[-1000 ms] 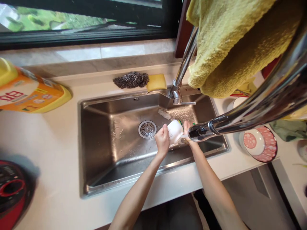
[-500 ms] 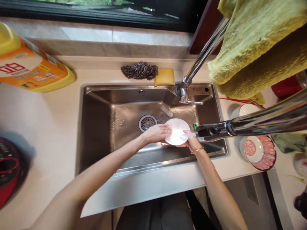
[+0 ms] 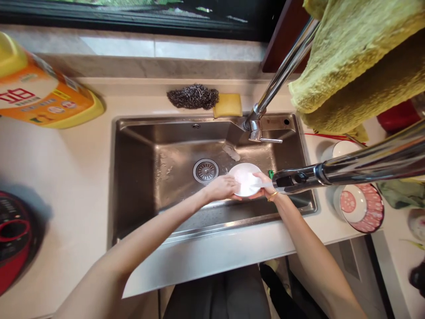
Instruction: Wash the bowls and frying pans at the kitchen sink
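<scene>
A round white bowl (image 3: 246, 172) is held over the sink (image 3: 175, 153), right of the drain, in the stream of water from the faucet spout (image 3: 288, 182). My left hand (image 3: 223, 188) grips its left side, with the fingers curled against it. On the right side my right hand (image 3: 265, 186) holds the rim, thumb on top and the other fingers mostly hidden underneath. A pale, crumpled scrap (image 3: 231, 152) lies on the sink floor behind the bowl.
A steel wool scourer (image 3: 192, 97) and a yellow sponge (image 3: 227, 105) sit behind the sink. Patterned bowls (image 3: 363, 208) stand to the right, below a hanging yellow towel (image 3: 348, 57). A detergent bottle (image 3: 49, 95) and a red-black appliance (image 3: 15, 239) are at left.
My left hand has moved slightly right and lower along the bowl's edge. The bowl has turned or tilted a little, and my right hand has shifted slightly up and right.
</scene>
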Demonstrator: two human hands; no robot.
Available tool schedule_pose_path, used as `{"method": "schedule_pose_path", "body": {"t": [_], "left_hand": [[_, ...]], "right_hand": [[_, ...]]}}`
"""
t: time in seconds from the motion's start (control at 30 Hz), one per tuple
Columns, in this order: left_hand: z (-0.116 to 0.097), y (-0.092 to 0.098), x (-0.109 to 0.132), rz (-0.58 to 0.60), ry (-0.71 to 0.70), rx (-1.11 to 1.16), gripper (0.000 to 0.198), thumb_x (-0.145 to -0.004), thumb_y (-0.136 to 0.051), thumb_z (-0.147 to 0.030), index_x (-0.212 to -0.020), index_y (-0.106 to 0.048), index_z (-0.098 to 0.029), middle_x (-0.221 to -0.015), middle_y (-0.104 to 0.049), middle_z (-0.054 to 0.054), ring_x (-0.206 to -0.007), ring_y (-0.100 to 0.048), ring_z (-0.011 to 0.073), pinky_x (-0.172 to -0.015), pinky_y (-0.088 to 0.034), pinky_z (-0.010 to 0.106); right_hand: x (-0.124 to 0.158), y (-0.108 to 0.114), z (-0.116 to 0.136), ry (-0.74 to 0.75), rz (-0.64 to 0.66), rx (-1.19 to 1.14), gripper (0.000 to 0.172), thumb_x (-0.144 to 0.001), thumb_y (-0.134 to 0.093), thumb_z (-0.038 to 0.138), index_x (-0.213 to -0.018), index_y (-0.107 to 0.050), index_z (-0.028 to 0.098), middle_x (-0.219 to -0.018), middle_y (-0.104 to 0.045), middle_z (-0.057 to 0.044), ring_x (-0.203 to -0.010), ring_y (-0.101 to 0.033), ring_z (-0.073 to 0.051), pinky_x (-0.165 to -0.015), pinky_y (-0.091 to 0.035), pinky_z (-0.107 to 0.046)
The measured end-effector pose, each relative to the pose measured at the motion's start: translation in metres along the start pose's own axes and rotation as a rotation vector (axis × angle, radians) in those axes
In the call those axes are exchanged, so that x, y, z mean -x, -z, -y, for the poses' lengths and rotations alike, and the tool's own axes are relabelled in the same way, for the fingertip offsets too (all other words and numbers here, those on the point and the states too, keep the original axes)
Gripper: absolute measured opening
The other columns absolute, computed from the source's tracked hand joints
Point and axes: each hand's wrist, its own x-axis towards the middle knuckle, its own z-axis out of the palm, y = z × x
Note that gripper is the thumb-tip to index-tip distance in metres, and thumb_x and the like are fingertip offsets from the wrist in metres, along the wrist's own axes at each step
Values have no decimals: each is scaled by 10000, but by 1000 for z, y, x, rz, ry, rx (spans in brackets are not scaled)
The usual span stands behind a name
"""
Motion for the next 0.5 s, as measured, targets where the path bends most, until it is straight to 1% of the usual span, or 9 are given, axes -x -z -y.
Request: {"method": "schedule_pose_path", "body": {"t": [0.07,0.13,0.2,0.27,0.33,0.37,0.4,0.43,0.5], "left_hand": [[-4,3,-5,16,-85,-164,288,-561,-823,-366,-492,-569,-247,-485,-605,21,-500,-579,168,-659,-476,244],[-10,-11,-5,-12,-61,-238,191,-610,-791,-303,-558,-618,-242,-480,-583,6,-461,-523,150,-614,-431,226],[-14,-33,-2,-89,41,-158,93,-648,-735,-208,-616,-651,-231,-531,-611,12,-487,-512,152,-593,-396,219],[-15,-51,0,-188,122,6,65,-662,-696,-163,-639,-659,-212,-602,-648,25,-558,-532,164,-600,-389,220],[-15,-60,1,-254,170,170,24,-674,-688,-171,-669,-671,-188,-664,-673,31,-640,-553,173,-632,-404,223],[-15,-60,2,-260,190,244,21,-686,-690,-192,-686,-677,-175,-687,-680,33,-669,-561,173,-651,-414,224],[-15,-59,4,-250,217,317,64,-699,-695,-225,-701,-684,-162,-698,-682,36,-685,-570,170,-665,-424,227],[-16,-56,6,-229,254,393,117,-707,-705,-265,-717,-691,-150,-702,-682,41,-688,-580,168,-671,-433,229],[-20,-49,11,-185,340,535,226,-701,-730,-342,-771,-708,-129,-711,-685,54,-675,-601,163,-660,-446,231]], "right_hand": [[-2,-2,-1,-95,45,17,357,-762,-605,422,-957,-625,123,-780,-692,-112,-652,-643,-251,-554,-568,-447],[-3,-16,-5,-51,58,-9,388,-787,-564,449,-1026,-610,146,-899,-695,-112,-786,-661,-257,-682,-576,-459],[-1,-35,-12,169,-37,23,400,-804,-541,430,-1116,-586,182,-1083,-665,-97,-1033,-617,-246,-895,-520,-449],[3,-52,-18,460,-195,163,418,-818,-521,394,-1189,-568,209,-1280,-577,-77,-1281,-447,-224,-1085,-357,-448],[6,-58,-18,668,-245,371,374,-846,-487,381,-1157,-618,219,-1369,-514,-54,-1388,-289,-216,-1166,-171,-475],[6,-58,-14,717,-200,469,338,-856,-483,381,-1099,-658,225,-1365,-522,-45,-1392,-280,-222,-1172,-124,-487],[5,-54,-10,731,-118,540,304,-858,-495,384,-1032,-691,230,-1330,-554,-43,-1368,-323,-228,-1171,-124,-489],[2,-49,-4,714,-20,576,277,-848,-524,390,-977,-711,232,-1274,-595,-45,-1315,-399,-232,-1162,-167,-481],[-3,-36,6,593,177,530,269,-790,-615,405,-956,-719,221,-1139,-660,-57,-1132,-557,-226,-1093,-326,-444]]}}
